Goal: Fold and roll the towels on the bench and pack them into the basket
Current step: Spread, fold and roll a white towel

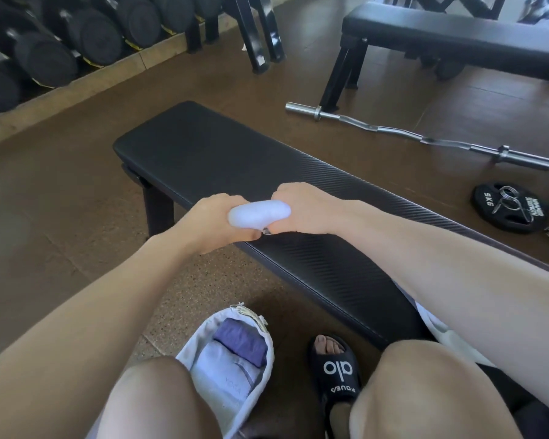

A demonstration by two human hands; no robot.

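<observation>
Here, both hands gripping soft rolled towel

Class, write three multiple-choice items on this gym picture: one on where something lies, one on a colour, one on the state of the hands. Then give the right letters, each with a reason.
1. Where does the curl bar lie?
A. On the floor beyond the near bench
B. Across the near bench
C. In the dumbbell rack

2. What colour is the rolled towel in the hands?
A. Black
B. Pale blue-white
C. Bright red

3. How are the hands placed?
A. Both hang idle
B. Only one touches the towel
C. Both grip the rolled towel

Answers:
1 A: the curl bar rests on the brown floor, past the black bench.
2 B: the roll shows pale blue-white between the fists.
3 C: the left hand and the right hand curl round the roll's two ends, above the bench.
</observation>
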